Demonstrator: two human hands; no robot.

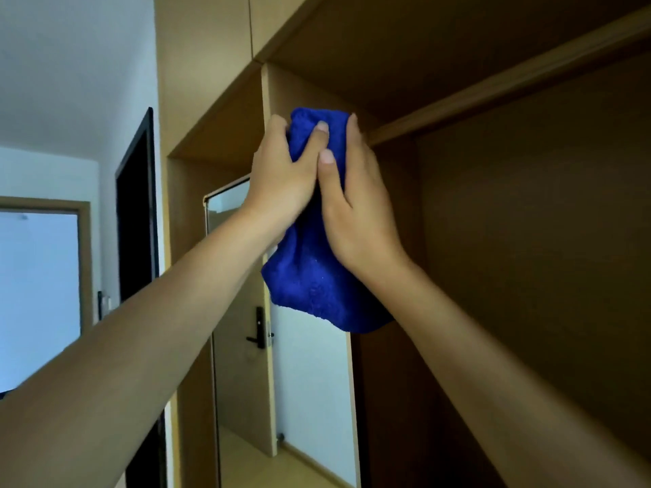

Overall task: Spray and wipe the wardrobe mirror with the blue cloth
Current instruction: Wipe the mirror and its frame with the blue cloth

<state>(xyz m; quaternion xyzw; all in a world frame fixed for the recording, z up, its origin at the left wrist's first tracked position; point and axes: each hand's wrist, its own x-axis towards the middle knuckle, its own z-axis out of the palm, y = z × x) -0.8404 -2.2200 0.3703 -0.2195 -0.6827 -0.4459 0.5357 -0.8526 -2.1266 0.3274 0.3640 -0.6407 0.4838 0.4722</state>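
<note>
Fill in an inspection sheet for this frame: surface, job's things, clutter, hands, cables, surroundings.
Surface: wardrobe mirror, tall panel on the wardrobe, reflecting a door with a handle; its upper part is hidden by the arms.
Job's things: blue cloth, bunched, held up in front of the mirror's top; no spray bottle seen.
Clutter: nothing seen.
Hands: left hand and right hand both grip the cloth.
Cables: nothing seen.
Surroundings: wooden wardrobe with an open, bare compartment; white wall and dark door frame at the left.
</note>
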